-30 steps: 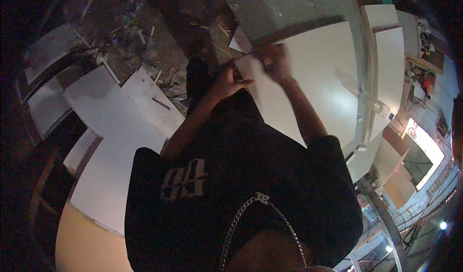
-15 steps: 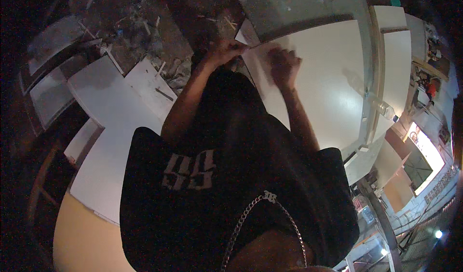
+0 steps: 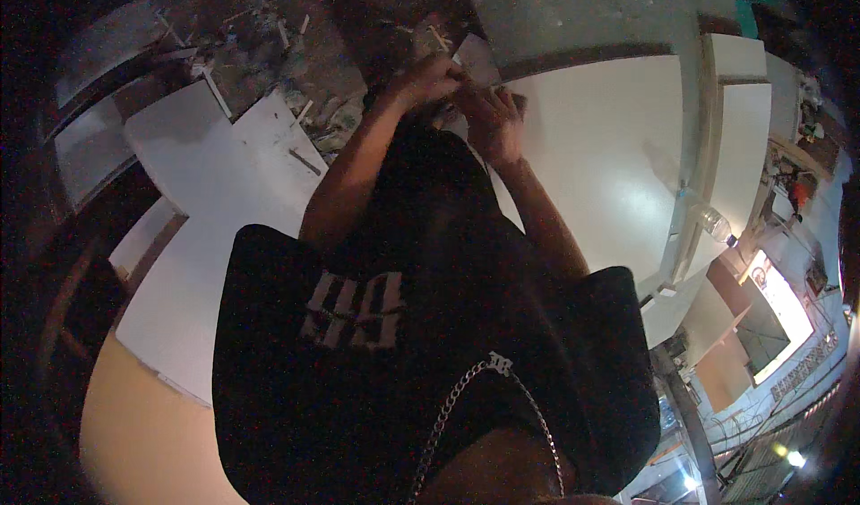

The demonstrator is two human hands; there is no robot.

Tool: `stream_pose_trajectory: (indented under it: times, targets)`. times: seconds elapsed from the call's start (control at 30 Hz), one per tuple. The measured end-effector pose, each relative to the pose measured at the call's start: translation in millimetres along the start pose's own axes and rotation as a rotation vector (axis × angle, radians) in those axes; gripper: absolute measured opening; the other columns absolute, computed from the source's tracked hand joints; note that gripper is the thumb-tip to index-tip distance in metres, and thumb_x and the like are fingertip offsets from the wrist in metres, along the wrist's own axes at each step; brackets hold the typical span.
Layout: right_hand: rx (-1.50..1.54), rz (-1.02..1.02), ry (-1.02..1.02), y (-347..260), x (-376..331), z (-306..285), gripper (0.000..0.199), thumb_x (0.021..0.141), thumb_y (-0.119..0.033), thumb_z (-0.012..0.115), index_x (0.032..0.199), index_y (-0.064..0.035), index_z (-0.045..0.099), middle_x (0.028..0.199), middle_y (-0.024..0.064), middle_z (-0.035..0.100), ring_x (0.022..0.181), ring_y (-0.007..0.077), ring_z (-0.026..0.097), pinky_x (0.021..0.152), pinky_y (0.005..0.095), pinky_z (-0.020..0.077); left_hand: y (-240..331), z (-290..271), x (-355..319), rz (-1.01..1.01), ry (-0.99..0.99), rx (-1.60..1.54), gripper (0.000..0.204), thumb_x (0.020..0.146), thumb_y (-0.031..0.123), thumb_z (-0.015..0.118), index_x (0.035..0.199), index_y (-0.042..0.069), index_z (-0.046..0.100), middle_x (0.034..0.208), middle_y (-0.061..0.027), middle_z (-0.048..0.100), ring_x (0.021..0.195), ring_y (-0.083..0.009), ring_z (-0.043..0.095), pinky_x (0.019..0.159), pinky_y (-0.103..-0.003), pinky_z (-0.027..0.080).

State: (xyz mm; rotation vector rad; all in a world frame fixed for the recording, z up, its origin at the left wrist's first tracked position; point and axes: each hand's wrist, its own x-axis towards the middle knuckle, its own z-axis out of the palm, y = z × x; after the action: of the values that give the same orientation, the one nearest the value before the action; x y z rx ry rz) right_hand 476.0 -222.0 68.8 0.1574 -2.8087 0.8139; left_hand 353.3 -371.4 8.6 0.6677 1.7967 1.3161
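My left hand (image 3: 428, 81) is closed in a pinch at the upper middle, near the edge of a large white board (image 3: 600, 147). Beside it, almost touching, my right hand (image 3: 495, 127) has its fingers bent inward. Whatever lies between the fingers is too dark and small to make out. Just beyond both hands shows a pale flat piece (image 3: 477, 57), partly covered by them. The white board lies to the right, under and beside my right forearm.
White panels (image 3: 215, 209) lie on the left, with a tan panel (image 3: 148, 424) nearer. Offcuts and debris (image 3: 269, 35) litter the floor at the far left. A clear plastic bottle (image 3: 715, 225) lies on the right by stacked white boards (image 3: 743, 138).
My right hand has moved left from over the white board to meet my left hand. My left hand has shifted slightly right. The whole view has tilted a little.
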Motion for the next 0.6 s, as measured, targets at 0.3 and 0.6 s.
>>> stream_pose_trajectory:
  times: [0.3,0.6]
  targets:
    - [-0.094,-0.11,-0.047,9.1,-31.3,-14.2,0.029,0.076,-0.006,0.061,0.103,-0.0162,0.066,0.094,0.0041,0.065,0.096,0.0301,0.057,0.078,0.0431,0.0381,-3.3,13.7,11.8,-0.286,0.092,-0.029,0.046,0.086,0.047,0.063,0.098,0.003,0.072,0.084,-0.0111,0.072,0.079,-0.0211,0.068,0.077,-0.037,0.05]
    - [-0.126,-0.06,0.006,22.9,-41.3,-22.2,0.013,0.08,-0.013,0.064,0.091,-0.017,0.069,0.088,0.0044,0.064,0.086,0.0269,0.059,0.072,0.0405,0.0397,-9.8,18.5,34.0,-0.105,0.114,0.235,0.062,0.089,0.064,0.049,0.094,0.006,0.072,0.084,-0.0158,0.068,0.086,-0.0301,0.065,0.081,-0.04,0.047]
